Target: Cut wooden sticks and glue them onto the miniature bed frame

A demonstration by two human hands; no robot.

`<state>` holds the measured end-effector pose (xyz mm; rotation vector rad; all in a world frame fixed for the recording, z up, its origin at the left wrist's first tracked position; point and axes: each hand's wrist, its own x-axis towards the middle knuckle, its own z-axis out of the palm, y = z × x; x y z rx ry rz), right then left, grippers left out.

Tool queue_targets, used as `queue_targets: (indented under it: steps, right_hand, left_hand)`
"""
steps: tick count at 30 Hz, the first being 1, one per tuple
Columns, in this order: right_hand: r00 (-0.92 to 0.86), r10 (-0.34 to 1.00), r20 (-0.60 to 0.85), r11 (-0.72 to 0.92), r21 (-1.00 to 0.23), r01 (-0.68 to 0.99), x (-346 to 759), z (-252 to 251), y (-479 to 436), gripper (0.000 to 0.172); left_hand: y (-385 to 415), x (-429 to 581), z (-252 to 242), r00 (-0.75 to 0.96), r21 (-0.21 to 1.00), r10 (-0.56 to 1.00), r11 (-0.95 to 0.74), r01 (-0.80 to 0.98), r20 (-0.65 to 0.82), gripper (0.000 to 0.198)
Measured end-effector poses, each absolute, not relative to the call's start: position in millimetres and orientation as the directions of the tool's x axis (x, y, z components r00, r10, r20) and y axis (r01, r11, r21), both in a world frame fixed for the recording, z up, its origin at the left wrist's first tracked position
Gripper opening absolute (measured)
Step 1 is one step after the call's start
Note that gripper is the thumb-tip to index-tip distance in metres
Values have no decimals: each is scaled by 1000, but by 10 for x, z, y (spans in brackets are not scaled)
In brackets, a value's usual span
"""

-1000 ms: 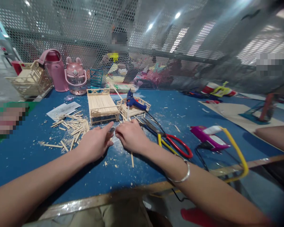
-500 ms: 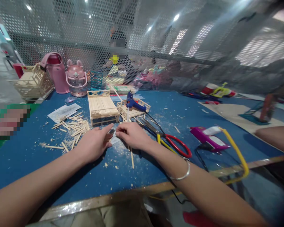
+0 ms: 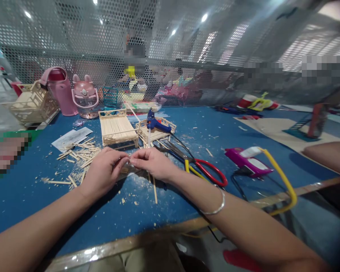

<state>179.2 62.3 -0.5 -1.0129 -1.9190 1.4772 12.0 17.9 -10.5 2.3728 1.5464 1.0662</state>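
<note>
My left hand [image 3: 105, 167] and my right hand [image 3: 151, 162] meet fingertip to fingertip above the blue table. Each is closed in a pinch; whatever lies between the fingertips is too small or hidden to name. Just behind them stands a small bed-like model made of wooden sticks [image 3: 117, 128]. A blue glue gun [image 3: 160, 124] rests on another stick frame [image 3: 147, 133] beyond my right hand. Loose cut sticks [image 3: 86, 153] and crumbs lie to the left of my left hand. One thin stick [image 3: 155, 190] lies below my right hand.
Red-handled scissors [image 3: 211, 172] lie right of my right forearm. Farther right is a purple device [image 3: 249, 162] with a yellow bar. Pink bottles [image 3: 64, 94] and another stick model [image 3: 31, 104] stand at the back left. Another person's arm [image 3: 328, 155] rests at the right edge.
My left hand's stretched index finger has bent into a pinch, and its fingertips have come against those of my right hand. The whole view has shifted slightly.
</note>
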Motion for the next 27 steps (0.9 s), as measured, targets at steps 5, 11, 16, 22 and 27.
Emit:
queue_targets:
  steps: [5, 11, 16, 22, 27]
  right_hand:
    - [-543, 803, 246, 420, -880, 222, 1818, 0, 599, 18]
    - [-620, 644, 449, 674, -717, 180, 1862, 2, 580, 19]
    - [-528, 538, 657, 804, -589, 86, 1894, -11, 635, 8]
    - [-609, 669, 426, 734, -508, 451, 1968, 38, 766, 8]
    - [-728, 646, 231, 761, -269, 590, 1930, -17, 774, 8]
  left_hand:
    - [167, 159, -94, 133, 592, 913, -356, 723, 386, 27]
    - [99, 229, -55, 60, 855, 980, -193, 482, 188, 28]
    - [105, 209, -14, 67, 910, 986, -166, 381, 152, 29]
    - [159, 113, -78, 224, 613, 927, -369, 699, 302, 45]
    - [177, 105, -177, 388, 431, 898, -440, 788, 207, 58]
